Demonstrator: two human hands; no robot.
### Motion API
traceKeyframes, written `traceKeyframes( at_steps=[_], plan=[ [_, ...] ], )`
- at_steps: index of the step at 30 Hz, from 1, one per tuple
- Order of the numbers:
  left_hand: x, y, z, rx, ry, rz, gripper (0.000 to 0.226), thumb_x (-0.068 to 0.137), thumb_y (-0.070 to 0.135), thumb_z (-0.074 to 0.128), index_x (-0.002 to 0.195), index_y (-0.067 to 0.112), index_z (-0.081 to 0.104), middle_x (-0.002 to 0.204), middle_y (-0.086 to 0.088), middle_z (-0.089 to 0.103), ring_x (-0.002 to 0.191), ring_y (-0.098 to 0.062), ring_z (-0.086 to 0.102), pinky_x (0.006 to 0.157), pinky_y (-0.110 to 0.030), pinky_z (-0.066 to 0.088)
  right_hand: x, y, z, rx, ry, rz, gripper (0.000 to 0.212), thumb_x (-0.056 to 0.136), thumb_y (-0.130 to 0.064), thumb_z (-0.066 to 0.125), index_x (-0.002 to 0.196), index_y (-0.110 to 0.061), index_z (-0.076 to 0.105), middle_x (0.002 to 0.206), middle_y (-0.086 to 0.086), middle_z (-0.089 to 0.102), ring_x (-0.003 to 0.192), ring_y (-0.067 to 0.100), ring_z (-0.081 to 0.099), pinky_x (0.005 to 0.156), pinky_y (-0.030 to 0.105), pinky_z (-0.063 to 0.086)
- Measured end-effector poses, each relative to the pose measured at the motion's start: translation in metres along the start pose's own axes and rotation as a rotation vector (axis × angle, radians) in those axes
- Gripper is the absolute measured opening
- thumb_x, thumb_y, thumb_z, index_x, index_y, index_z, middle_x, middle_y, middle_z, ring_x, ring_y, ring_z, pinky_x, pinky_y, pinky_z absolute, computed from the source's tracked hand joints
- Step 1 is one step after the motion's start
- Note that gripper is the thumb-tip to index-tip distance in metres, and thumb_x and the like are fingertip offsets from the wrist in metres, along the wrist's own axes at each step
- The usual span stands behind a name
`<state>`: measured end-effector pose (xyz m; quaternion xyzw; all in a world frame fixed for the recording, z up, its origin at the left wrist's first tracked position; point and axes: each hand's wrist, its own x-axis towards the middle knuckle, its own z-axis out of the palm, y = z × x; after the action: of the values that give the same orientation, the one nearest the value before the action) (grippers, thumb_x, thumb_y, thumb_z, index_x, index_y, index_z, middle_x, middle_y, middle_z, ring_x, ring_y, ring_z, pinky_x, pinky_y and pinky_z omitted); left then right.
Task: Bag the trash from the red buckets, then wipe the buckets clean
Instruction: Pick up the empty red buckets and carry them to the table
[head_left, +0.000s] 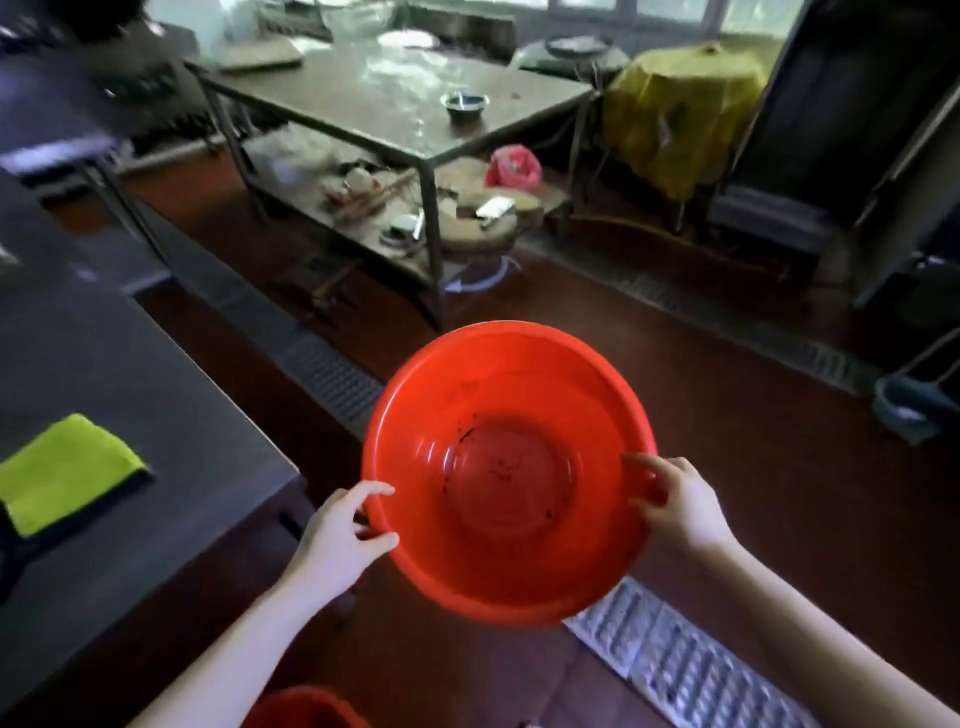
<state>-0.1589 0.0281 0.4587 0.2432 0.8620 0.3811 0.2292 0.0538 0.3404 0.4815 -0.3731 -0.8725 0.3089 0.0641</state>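
I hold a round red bucket (509, 405) in the air over the floor, its open side tilted toward me. Only a few dark specks stick to its inner bottom. My left hand (337, 540) grips the rim on the left, thumb inside. My right hand (680, 506) grips the rim on the right, fingers curled over the edge. A second red bucket (304, 709) shows partly at the bottom edge. A yellow-green cloth (67, 470) lies on the dark counter (156, 415) to my left.
A metal table (395, 98) with a small bowl (464, 104) stands ahead, its lower shelf cluttered, a pink bag (511, 166) beside it. Floor drain grates (675, 670) run along the red-brown floor. A yellow covered object (680, 109) stands at the back right.
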Motion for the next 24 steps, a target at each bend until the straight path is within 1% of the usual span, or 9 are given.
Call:
traceKeyframes(
  at_steps=[3,4,6,8,10,15,19,22,24],
  plan=[
    [0.037,0.032,-0.038,-0.049,0.156,0.008,0.052,0.072,0.000,0.081,0.110,0.031,0.063,0.107,-0.005,0.057,0.089,-0.017,0.068,0.082,-0.032,0.057,0.076,-0.055,-0.029,-0.002,-0.009,-0.138,0.055,0.075,-0.005,0.074,0.126,-0.024,0.063,0.101,-0.002,0.049,0.097,0.021,0.059,0.082,0.021,0.037],
    [0.047,0.037,-0.052,-0.075,0.217,0.004,0.052,0.071,-0.005,0.080,0.110,0.026,0.064,0.107,-0.010,0.057,0.090,-0.022,0.066,0.083,-0.032,0.056,0.099,-0.076,-0.033,0.002,-0.010,-0.180,0.054,0.075,-0.005,0.074,0.125,-0.024,0.063,0.102,-0.002,0.049,0.098,0.022,0.059,0.082,0.021,0.037],
    [0.064,0.043,-0.083,-0.106,0.312,-0.023,0.051,0.070,-0.007,0.079,0.109,0.023,0.065,0.105,-0.012,0.059,0.089,-0.021,0.065,0.081,-0.022,0.053,0.141,-0.121,-0.036,0.020,-0.020,-0.265,0.054,0.076,-0.005,0.074,0.125,-0.024,0.063,0.104,-0.002,0.051,0.096,0.020,0.058,0.082,0.023,0.038],
    [0.080,0.043,-0.118,-0.113,0.388,-0.046,0.050,0.071,-0.004,0.079,0.108,0.026,0.065,0.098,-0.008,0.062,0.083,-0.008,0.063,0.072,-0.008,0.047,0.181,-0.168,-0.031,0.017,-0.046,-0.373,0.055,0.075,-0.005,0.075,0.125,-0.025,0.063,0.110,0.002,0.055,0.098,0.022,0.059,0.084,0.025,0.040],
    [0.094,0.038,-0.154,-0.101,0.470,-0.064,0.051,0.070,-0.002,0.080,0.107,0.029,0.064,0.091,-0.003,0.063,0.077,-0.002,0.060,0.068,-0.002,0.041,0.219,-0.217,-0.021,0.030,-0.084,-0.481,0.055,0.075,-0.003,0.075,0.125,-0.024,0.063,0.111,0.004,0.055,0.098,0.024,0.060,0.085,0.025,0.040],
    [0.130,0.006,-0.245,-0.079,0.663,-0.141,0.047,0.074,0.008,0.080,0.103,0.038,0.057,0.089,0.000,0.064,0.083,-0.007,0.062,0.066,-0.005,0.042,0.300,-0.352,0.021,0.079,-0.197,-0.650,0.049,0.082,-0.002,0.071,0.124,-0.023,0.060,0.121,0.010,0.055,0.101,0.022,0.060,0.093,0.027,0.044],
    [0.157,-0.027,-0.323,-0.064,0.850,-0.143,0.044,0.073,0.000,0.078,0.105,0.024,0.060,0.091,0.002,0.063,0.077,0.002,0.060,0.065,-0.007,0.044,0.353,-0.467,0.068,0.105,-0.267,-0.764,0.045,0.082,-0.001,0.069,0.123,-0.019,0.060,0.121,0.014,0.060,0.104,0.029,0.062,0.096,0.030,0.045],
    [0.167,-0.047,-0.371,-0.096,0.966,-0.268,0.049,0.074,0.004,0.078,0.115,0.023,0.059,0.093,0.000,0.059,0.078,-0.008,0.059,0.067,-0.014,0.043,0.380,-0.549,0.100,0.076,-0.344,-0.858,0.045,0.084,-0.004,0.069,0.125,-0.020,0.059,0.123,0.014,0.061,0.106,0.026,0.062,0.097,0.031,0.045],
    [0.168,-0.059,-0.398,-0.099,1.035,-0.317,0.048,0.076,0.006,0.077,0.115,0.026,0.058,0.098,0.001,0.058,0.078,-0.007,0.057,0.066,-0.014,0.042,0.391,-0.599,0.121,0.075,-0.396,-0.902,0.045,0.084,-0.005,0.069,0.125,-0.023,0.058,0.124,0.013,0.059,0.106,0.026,0.060,0.095,0.026,0.042]
  ],
)
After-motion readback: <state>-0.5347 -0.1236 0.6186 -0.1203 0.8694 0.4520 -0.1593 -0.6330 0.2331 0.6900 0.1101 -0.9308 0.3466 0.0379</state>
